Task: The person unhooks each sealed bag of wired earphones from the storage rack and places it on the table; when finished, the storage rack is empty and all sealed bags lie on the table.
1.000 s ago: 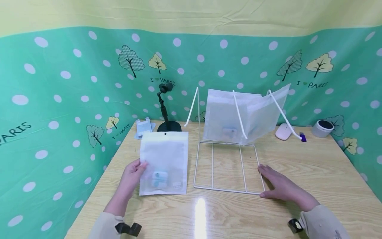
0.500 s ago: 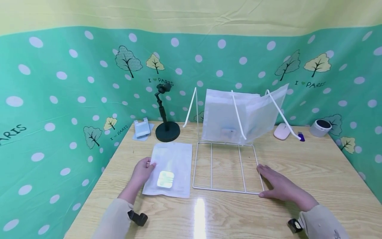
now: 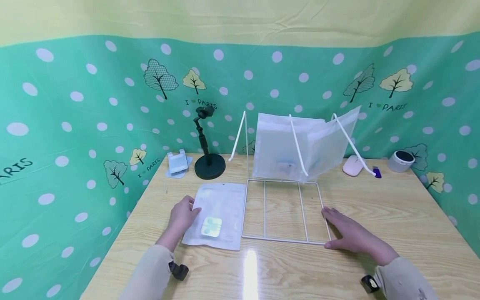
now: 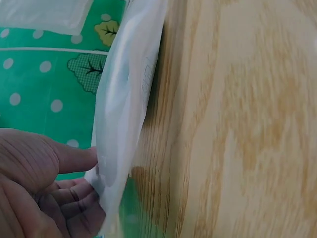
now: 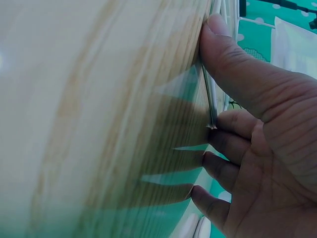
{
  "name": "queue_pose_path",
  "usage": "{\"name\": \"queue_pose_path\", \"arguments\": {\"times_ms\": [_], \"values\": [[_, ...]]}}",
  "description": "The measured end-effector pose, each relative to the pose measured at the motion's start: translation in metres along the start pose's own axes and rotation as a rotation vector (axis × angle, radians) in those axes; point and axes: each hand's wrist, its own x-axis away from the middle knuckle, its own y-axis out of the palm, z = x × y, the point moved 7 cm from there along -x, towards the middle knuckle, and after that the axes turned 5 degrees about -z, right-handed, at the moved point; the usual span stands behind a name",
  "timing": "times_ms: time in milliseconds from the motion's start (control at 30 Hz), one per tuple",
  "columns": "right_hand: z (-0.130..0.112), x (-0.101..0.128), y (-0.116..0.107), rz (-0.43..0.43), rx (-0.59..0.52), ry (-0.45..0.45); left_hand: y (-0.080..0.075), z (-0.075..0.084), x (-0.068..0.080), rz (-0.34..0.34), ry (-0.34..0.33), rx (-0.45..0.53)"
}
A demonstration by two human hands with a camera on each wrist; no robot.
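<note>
Counter [image 3: 393, 216]: light wood. Wire rack [image 3: 283, 210]: base flat, right hand [image 3: 346, 235] laid open along its right front corner. Pouch [image 3: 219, 214]: flat, just left of the rack, long axis front-to-back; left hand [image 3: 181, 214], the nearer grip, pinches its left edge.

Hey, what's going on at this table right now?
A person sits at a wooden table with both hands on it. The left hand holds the edge of a white pouch lying nearly flat on the table, beside a white wire rack. The right hand rests flat at the rack's front right corner, steadying its base. More pouches stand upright in the back of the rack. A black stand, a mouse and a tape roll sit further back.
</note>
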Motion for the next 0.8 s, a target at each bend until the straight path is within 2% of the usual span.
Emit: {"name": "queue_pose_path", "arguments": {"times_ms": [200, 300, 367, 500, 800], "values": [[-0.002, 0.002, 0.000, 0.019, 0.006, -0.023, -0.005, 0.005, 0.003, 0.044, 0.006, -0.131], [-0.002, 0.002, -0.001, 0.034, 0.014, -0.044, -0.008, 0.012, 0.003, 0.085, 0.053, -0.168], [-0.001, 0.002, -0.001, 0.041, 0.015, -0.054, -0.012, 0.022, 0.004, 0.119, 0.109, -0.174], [0.000, 0.003, -0.001, 0.039, 0.013, -0.048, -0.015, 0.048, 0.009, 0.157, 0.227, -0.111], [-0.002, 0.003, -0.002, 0.040, 0.000, -0.051, -0.001, 0.110, 0.014, 0.117, 0.431, 0.101]]}}
